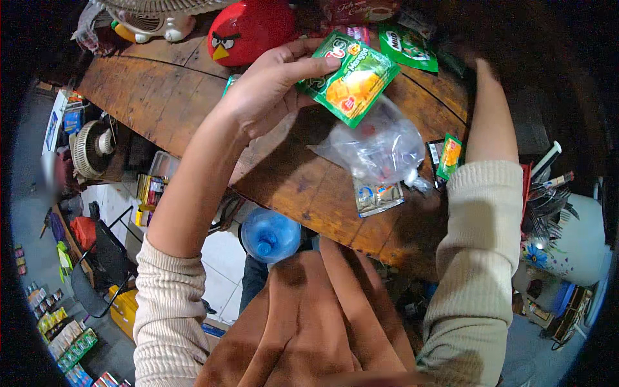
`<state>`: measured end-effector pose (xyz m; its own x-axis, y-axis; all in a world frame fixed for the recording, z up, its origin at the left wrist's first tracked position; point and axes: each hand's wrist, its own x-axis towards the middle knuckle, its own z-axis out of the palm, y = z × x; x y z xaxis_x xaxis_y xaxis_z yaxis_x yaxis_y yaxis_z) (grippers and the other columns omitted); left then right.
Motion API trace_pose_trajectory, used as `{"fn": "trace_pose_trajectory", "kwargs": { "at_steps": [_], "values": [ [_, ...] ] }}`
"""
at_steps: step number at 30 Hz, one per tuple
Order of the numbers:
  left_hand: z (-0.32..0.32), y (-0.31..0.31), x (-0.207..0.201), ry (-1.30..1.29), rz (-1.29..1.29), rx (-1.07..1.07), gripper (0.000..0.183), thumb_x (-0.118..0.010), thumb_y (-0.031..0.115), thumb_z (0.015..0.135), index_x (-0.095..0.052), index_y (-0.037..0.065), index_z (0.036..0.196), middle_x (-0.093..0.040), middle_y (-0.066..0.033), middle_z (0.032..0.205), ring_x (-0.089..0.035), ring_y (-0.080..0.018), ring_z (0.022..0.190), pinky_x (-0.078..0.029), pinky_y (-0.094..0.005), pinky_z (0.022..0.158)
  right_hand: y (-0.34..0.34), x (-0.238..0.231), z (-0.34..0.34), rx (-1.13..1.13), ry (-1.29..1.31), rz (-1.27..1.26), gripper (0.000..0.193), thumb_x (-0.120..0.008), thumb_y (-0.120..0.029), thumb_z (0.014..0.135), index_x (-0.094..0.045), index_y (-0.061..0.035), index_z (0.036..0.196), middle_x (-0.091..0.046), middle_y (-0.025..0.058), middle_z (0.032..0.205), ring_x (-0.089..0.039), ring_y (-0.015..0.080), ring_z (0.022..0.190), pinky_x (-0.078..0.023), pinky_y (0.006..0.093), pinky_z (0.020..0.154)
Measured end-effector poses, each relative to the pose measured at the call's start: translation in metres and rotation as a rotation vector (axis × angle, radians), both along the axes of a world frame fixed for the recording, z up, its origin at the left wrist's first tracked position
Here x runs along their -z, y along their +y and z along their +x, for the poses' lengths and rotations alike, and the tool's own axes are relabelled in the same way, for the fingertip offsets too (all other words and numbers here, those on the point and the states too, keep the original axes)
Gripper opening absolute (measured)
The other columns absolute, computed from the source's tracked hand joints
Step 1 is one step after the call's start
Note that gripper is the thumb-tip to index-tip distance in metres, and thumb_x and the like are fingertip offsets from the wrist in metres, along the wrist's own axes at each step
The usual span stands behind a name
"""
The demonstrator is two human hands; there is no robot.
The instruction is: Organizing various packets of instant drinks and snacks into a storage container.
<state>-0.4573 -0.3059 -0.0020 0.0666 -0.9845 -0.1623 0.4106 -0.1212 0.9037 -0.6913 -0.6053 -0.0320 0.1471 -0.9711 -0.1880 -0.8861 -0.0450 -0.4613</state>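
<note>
While the left hand (271, 87) is raised over the wooden table (161, 90), it grasps a green sachet (351, 80) with an orange picture on it. The thumb lies on the upper edge of the sachet and the other fingers are behind it, so the sachet is held in the air, tilted, above the middle of the table. Just under the sachet a crumpled clear plastic bag (380, 148) lies on the table top. A silver sachet (378, 197) lies flat at the near edge of this bag and touches it.

The right arm in a cream ribbed sleeve (477, 258) reaches far forward over the right side of the table. The right hand (480, 68) goes into the dark area at the back, and I cannot tell if it is open or closed, or if it holds something. Just left of the right forearm a small green and orange sachet (449, 156) lies on the wood. Another green packet (407, 46) lies farther back, near a red toy bird (248, 29). Below the table edge the blue cap end of a water bottle (269, 235) is visible near the person's lap.
</note>
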Motion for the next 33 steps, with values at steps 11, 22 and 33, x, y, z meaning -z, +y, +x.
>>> {"fn": "trace_pose_trajectory", "kwargs": {
  "at_steps": [11, 22, 33],
  "values": [
    [-0.012, 0.019, 0.012, 0.19, 0.019, -0.152, 0.043, -0.067, 0.014, 0.078, -0.048, -0.001, 0.114, -0.061, -0.0076, 0.098, -0.061, -0.0141, 0.089, -0.051, -0.029, 0.078, 0.044, -0.046, -0.02, -0.104, 0.567, 0.207, 0.058, -0.072, -0.048, 0.068, -0.063, 0.0006, 0.097, -0.062, 0.0201, 0.099, -0.06, 0.0313, 0.088, -0.046, 0.0437, 0.077],
    [-0.013, 0.026, 0.017, 0.37, -0.024, -0.13, 0.035, -0.067, 0.015, 0.078, -0.053, 0.0, 0.106, -0.062, -0.0083, 0.097, -0.061, -0.0156, 0.086, -0.051, -0.0295, 0.079, 0.095, -0.027, -0.025, -0.22, 0.107, -0.663, 0.034, -0.058, -0.032, 0.079, -0.055, -0.0061, 0.101, -0.061, 0.0214, 0.094, -0.057, 0.0391, 0.09, -0.045, 0.0436, 0.076],
    [-0.017, 0.035, 0.015, 0.419, 0.155, -0.124, 0.029, -0.055, 0.02, 0.086, -0.054, 0.0, 0.106, -0.062, -0.0123, 0.102, -0.062, -0.0214, 0.09, -0.051, -0.0333, 0.082, 0.051, 0.006, -0.052, -0.435, -0.002, -0.262, 0.082, -0.083, -0.041, 0.049, -0.055, 0.0029, 0.113, -0.059, 0.0212, 0.106, -0.062, 0.0246, 0.084, -0.048, 0.0328, 0.074]
  ]
}}
